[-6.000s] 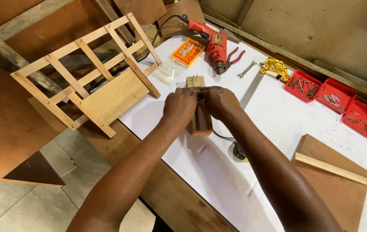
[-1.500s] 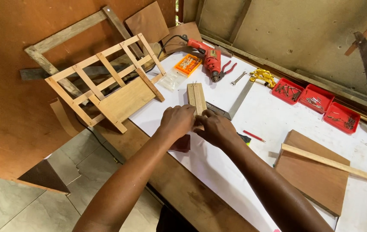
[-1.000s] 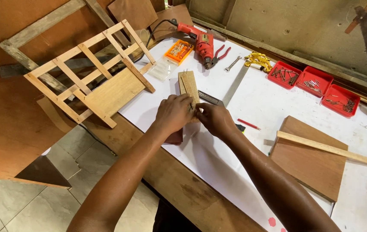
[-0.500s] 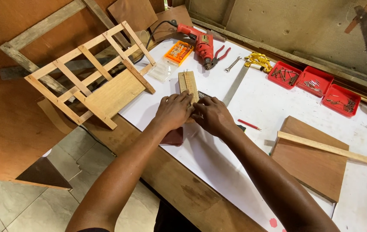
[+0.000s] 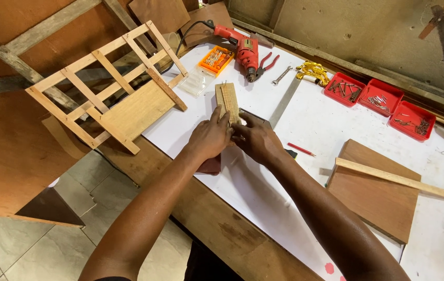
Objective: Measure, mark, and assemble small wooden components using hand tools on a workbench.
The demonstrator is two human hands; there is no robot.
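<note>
My left hand (image 5: 209, 138) and my right hand (image 5: 257, 141) meet over the near end of a small bundle of light wood strips (image 5: 225, 99) lying on the white-topped bench (image 5: 263, 187). Both hands pinch the strips from either side, fingers closed on them. A dark reddish wood block (image 5: 212, 165) peeks out under my left wrist. The far end of the strips points toward the back of the bench.
A slatted wooden frame (image 5: 113, 88) hangs off the left edge. Behind are a red electric drill (image 5: 244, 49), orange bit case (image 5: 214, 59), pliers (image 5: 266, 63), metal ruler (image 5: 284, 102) and three red trays of nails (image 5: 380, 99). A red pencil (image 5: 301, 150), brown board (image 5: 375, 190) and long strip (image 5: 404, 180) lie right.
Over six seconds the strips went from being held up over the dark block to lying flat on the bench under both hands. In the last half second, hardly anything moved.
</note>
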